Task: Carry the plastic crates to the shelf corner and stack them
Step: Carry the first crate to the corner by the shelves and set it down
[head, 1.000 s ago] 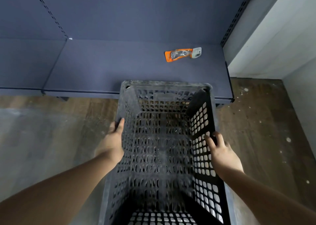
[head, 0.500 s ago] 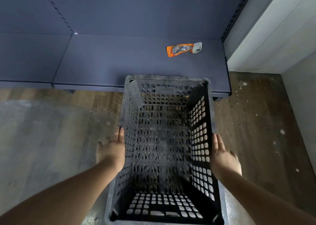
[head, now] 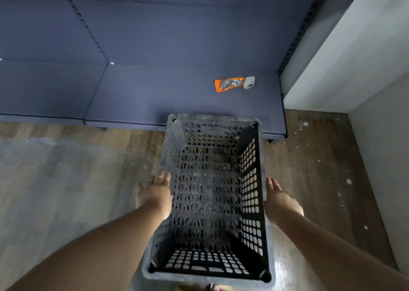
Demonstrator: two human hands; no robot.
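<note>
A black perforated plastic crate [head: 210, 202] stands upright with its open top towards me, its far rim at the front edge of the low blue-grey shelf [head: 155, 95]. My left hand [head: 155, 195] lies flat against the crate's left outer wall, fingers straight. On the other side, my right hand [head: 280, 200] rests flat by the right rim, fingers straight too. Neither hand curls over the rim. The crate is empty.
An orange and white packet [head: 234, 83] lies on the shelf near its right end. A white wall [head: 354, 58] closes the corner on the right. The wooden floor [head: 321, 169] is speckled with white spots; a grey dusty patch [head: 55, 191] spreads on the left.
My fingers left the crate's rim and now lie flat along its sides. The crate sank lower and farther from me, so more of its bottom shows.
</note>
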